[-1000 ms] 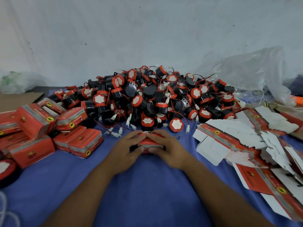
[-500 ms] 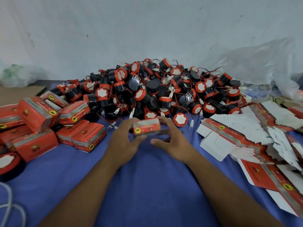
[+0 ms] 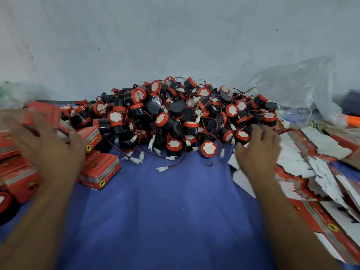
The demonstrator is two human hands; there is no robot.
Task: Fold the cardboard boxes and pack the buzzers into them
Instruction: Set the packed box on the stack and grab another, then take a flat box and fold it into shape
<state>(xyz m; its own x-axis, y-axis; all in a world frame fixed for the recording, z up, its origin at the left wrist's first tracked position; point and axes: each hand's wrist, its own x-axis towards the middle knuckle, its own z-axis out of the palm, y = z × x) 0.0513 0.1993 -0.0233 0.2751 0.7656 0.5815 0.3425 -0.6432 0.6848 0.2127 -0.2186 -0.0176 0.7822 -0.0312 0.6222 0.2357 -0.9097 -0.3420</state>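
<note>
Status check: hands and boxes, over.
Left hand open over packed boxes, blurred. Right hand at buzzer pile edge, grip unclear. Flat cartons beside it. Wire leads spill onto cloth.

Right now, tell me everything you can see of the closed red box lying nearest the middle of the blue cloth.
The closed red box looks like printed cardboard: red faces, a grey band along its front side, a round yellow logo at the near corner. Flaps shut, it lies flat on the blue cloth, frontmost of the packed boxes, against another box behind it. The wrist of the left hand hides its left end; contact unclear.
</note>
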